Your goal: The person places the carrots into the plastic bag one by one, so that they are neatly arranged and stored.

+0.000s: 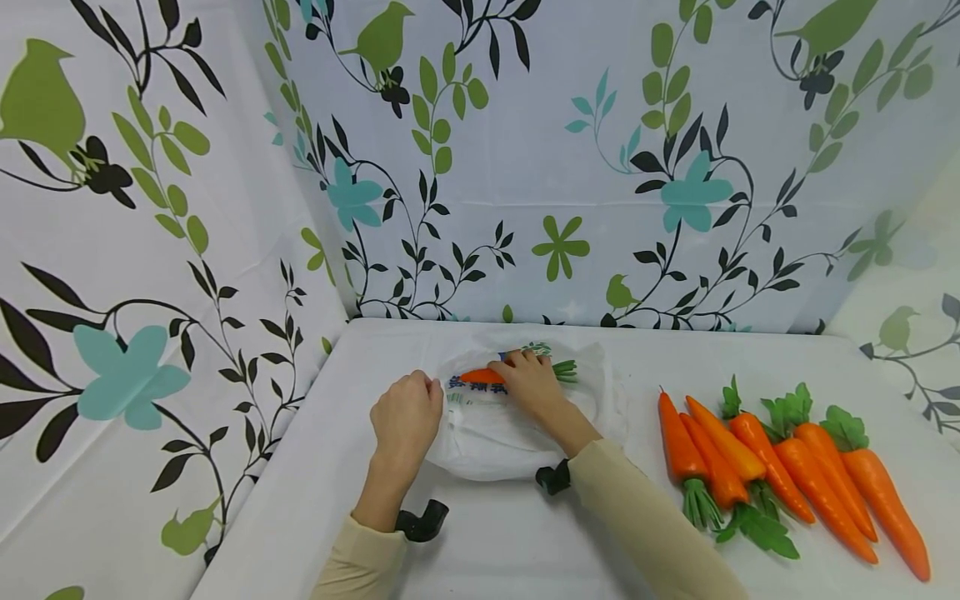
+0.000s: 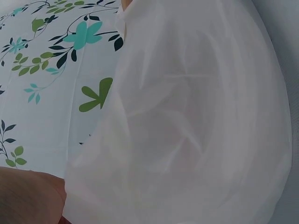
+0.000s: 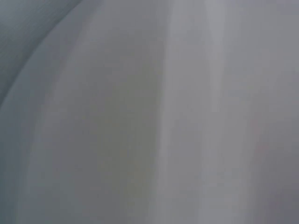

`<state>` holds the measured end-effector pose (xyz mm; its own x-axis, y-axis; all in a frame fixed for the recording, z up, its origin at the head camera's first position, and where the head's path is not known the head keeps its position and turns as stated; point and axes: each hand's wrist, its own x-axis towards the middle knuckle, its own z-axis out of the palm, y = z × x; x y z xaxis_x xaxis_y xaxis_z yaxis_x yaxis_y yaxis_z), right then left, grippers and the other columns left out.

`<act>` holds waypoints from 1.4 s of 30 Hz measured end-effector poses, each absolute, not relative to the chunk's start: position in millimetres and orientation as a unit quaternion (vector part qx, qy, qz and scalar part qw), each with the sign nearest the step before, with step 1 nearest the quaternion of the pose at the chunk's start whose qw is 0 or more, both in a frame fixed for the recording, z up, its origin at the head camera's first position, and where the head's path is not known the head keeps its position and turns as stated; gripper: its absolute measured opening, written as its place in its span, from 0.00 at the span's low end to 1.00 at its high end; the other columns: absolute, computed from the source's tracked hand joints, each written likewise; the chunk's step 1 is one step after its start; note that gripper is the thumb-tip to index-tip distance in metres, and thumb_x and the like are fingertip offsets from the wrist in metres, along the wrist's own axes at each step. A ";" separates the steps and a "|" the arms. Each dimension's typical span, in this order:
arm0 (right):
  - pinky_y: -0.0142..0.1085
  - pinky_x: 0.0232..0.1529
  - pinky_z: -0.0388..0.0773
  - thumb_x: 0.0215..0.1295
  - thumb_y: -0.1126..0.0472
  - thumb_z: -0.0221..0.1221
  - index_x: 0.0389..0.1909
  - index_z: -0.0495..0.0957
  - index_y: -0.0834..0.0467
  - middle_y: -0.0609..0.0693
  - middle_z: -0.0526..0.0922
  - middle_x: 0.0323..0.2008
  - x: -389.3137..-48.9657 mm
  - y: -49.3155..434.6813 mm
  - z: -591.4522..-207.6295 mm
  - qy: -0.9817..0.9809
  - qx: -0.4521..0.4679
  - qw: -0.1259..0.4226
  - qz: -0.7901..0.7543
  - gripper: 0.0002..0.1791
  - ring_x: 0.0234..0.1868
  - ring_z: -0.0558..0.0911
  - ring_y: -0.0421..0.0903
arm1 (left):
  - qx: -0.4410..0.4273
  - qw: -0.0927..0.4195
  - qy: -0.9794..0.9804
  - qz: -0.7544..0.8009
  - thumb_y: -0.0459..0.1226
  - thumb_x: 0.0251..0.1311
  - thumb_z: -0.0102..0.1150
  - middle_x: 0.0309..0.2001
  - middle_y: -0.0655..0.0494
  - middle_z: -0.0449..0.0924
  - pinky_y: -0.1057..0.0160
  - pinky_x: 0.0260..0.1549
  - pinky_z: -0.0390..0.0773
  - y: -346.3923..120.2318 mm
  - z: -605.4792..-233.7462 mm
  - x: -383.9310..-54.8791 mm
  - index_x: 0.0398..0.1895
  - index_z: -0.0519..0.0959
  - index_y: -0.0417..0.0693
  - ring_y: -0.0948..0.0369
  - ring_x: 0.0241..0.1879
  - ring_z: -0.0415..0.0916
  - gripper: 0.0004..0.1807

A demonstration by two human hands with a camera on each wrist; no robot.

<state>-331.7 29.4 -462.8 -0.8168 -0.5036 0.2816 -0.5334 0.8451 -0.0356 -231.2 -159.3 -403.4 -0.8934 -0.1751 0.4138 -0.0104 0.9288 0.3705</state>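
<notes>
Carrot [image 1: 482, 377] with short green stalks [image 1: 565, 371], lying crosswise over the blue-printed part of a white plastic bag [image 1: 495, 458]; whether it lies inside the bag's mouth or just above it cannot be told. The right hand [image 1: 534, 387] bends over the carrot's middle and grips it, fingers curled, root showing on one side and stalks on the other. The left hand [image 1: 407, 417] is closed in a fist at the bag's left edge and appears to pinch the film; the left wrist view shows the sheet rising beside it.

The carrot is probably light, firm and rather smooth, best held round the thick part of the root, since the stalks would likely bend. The bag, thin and limp, should crumple easily and is best taken by its rim. The right wrist view gives only blurred pale film.

Farther right, a group of carrots [image 1: 821, 498] lies on the white table [image 1: 300, 517], before a patterned cloth [image 1: 480, 208].
</notes>
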 end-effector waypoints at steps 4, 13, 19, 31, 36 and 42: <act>0.57 0.60 0.72 0.74 0.64 0.53 0.60 0.77 0.43 0.53 0.79 0.54 -332.4 26.1 -463.1 -0.951 0.275 0.132 0.055 0.19 0.58 0.76 0.56 | 0.049 0.226 -0.955 -0.183 0.39 0.66 0.58 0.23 0.49 0.81 0.55 0.18 0.76 -159.0 -403.2 -231.0 0.30 0.82 0.41 0.52 0.20 0.78 0.12; 0.57 0.63 0.70 0.73 0.63 0.55 0.60 0.77 0.46 0.52 0.79 0.57 -336.9 26.2 -470.4 -0.949 0.278 0.135 0.062 0.18 0.60 0.76 0.57 | 0.046 0.228 -0.956 -0.180 0.39 0.66 0.58 0.23 0.49 0.81 0.54 0.18 0.76 -158.0 -403.2 -230.7 0.29 0.82 0.41 0.51 0.21 0.79 0.11; 0.56 0.65 0.70 0.72 0.62 0.58 0.62 0.77 0.47 0.50 0.80 0.59 -339.0 27.0 -470.6 -0.952 0.270 0.133 0.052 0.19 0.62 0.77 0.55 | 0.047 0.227 -0.956 -0.178 0.39 0.66 0.59 0.24 0.49 0.81 0.53 0.19 0.76 -158.1 -403.8 -230.8 0.30 0.82 0.42 0.50 0.22 0.80 0.11; 0.55 0.65 0.70 0.67 0.58 0.64 0.63 0.75 0.49 0.51 0.80 0.59 -337.2 32.7 -474.0 -0.946 0.280 0.156 0.048 0.24 0.62 0.76 0.54 | 0.042 0.231 -0.956 -0.177 0.39 0.66 0.59 0.23 0.48 0.81 0.53 0.18 0.77 -157.3 -405.1 -230.8 0.30 0.83 0.41 0.50 0.21 0.80 0.11; 0.56 0.66 0.68 0.66 0.58 0.65 0.63 0.75 0.50 0.51 0.79 0.59 -333.8 33.0 -470.0 -0.944 0.286 0.155 0.052 0.24 0.63 0.75 0.55 | 0.043 0.234 -0.955 -0.176 0.39 0.65 0.59 0.22 0.49 0.81 0.53 0.17 0.76 -157.6 -405.6 -231.4 0.29 0.82 0.41 0.51 0.21 0.79 0.11; 0.56 0.68 0.66 0.64 0.57 0.66 0.62 0.75 0.51 0.52 0.78 0.60 -326.7 33.5 -464.9 -0.938 0.299 0.165 0.052 0.25 0.64 0.74 0.55 | 0.043 0.230 -0.956 -0.178 0.39 0.66 0.59 0.22 0.49 0.81 0.55 0.16 0.75 -158.3 -405.0 -231.2 0.30 0.83 0.41 0.53 0.19 0.78 0.11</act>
